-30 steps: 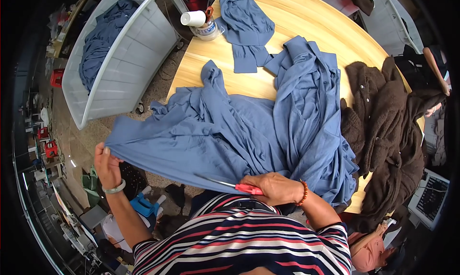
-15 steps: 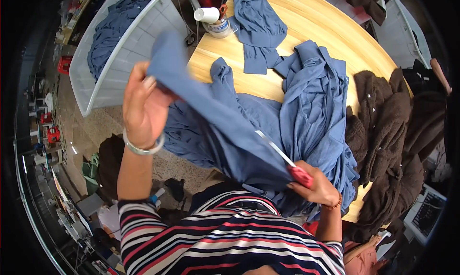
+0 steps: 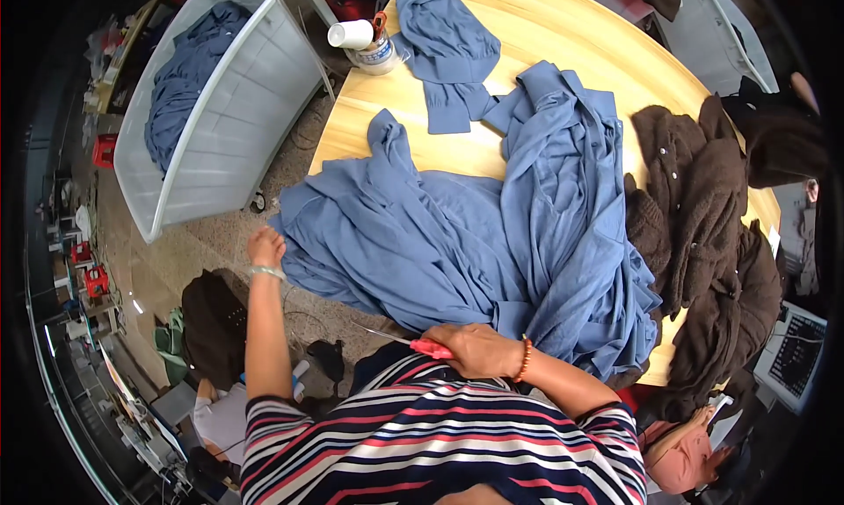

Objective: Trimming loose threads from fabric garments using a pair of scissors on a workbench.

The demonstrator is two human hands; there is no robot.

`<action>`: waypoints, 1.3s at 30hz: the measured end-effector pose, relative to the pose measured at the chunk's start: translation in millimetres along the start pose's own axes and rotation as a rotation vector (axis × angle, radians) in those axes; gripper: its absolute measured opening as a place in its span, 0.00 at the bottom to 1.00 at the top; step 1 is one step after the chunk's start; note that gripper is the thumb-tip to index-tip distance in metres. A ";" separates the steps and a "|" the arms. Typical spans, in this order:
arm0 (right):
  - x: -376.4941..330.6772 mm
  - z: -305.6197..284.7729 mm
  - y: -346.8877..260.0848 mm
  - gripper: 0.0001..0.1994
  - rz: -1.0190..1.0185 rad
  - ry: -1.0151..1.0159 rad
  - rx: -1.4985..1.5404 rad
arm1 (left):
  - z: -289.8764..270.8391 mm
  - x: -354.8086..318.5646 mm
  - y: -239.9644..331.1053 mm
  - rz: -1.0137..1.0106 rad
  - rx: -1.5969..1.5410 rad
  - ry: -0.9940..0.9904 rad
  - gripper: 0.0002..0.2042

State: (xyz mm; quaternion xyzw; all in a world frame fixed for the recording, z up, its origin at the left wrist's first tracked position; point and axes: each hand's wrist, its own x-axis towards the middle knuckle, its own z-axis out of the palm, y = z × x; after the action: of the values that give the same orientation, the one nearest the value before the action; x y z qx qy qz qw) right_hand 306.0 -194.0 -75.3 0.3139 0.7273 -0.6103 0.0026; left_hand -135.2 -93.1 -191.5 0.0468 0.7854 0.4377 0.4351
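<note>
A blue knit garment [image 3: 378, 232] lies crumpled across the near edge of the table, its left part hanging over the side. My left hand [image 3: 266, 248] is at that left end, fingers curled on the fabric's edge. Close to my body, my right hand [image 3: 479, 351] is closed around red-handled scissors [image 3: 432, 348], their slim metal blade pointing left, below the garment's lower edge. More blue knitwear with a button front [image 3: 563, 162] is bunched to the right. Another blue piece [image 3: 448, 52] with ribbed ends lies farther back.
The light wooden table [image 3: 563, 21] has a curved far edge. A tub [image 3: 378, 57] with a white paper cup [image 3: 350, 35] stands at back left. Brown knitwear [image 3: 694, 188] is piled right. A grey wheeled bin [image 3: 242, 127] holds blue clothes. Other people are partly visible at lower left and right.
The raised blue fabric has come down onto the pile. My left hand moved down to its left end. My right hand moved left toward my body, turning the scissors to point left.
</note>
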 end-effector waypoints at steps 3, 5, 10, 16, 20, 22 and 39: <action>-3.8 -9.5 -1.2 0.22 0.003 0.048 0.025 | 38.4 -56.1 -7.1 0.727 0.272 -0.073 0.21; -16.8 -25.6 -2.5 0.20 0.030 0.157 0.098 | 86.8 -153.5 22.2 0.929 0.428 -0.362 0.28; -42.9 -61.8 -14.7 0.19 0.194 0.317 0.068 | 107.9 -172.1 18.1 1.498 0.972 -0.757 0.29; -55.7 -64.4 -16.3 0.17 0.315 0.389 0.045 | 43.4 -183.4 -4.5 1.718 1.018 -0.702 0.10; -45.5 -56.0 -8.7 0.17 0.197 0.415 -0.061 | 22.8 -185.0 -29.4 1.595 1.212 -0.674 0.10; -41.2 -55.1 -11.1 0.17 0.183 0.405 -0.086 | 25.2 -181.7 -31.5 1.221 1.022 -0.714 0.09; 37.4 -43.9 -44.1 0.13 0.178 0.237 -0.490 | 59.0 -111.7 -85.3 0.300 0.019 -0.564 0.05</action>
State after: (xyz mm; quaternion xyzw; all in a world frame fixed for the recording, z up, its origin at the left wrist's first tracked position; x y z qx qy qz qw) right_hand 272.3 -140.5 -39.5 0.4356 0.8179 -0.3729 0.0471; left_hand 2.6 -158.0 -195.9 0.2856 0.6222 0.4596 0.5658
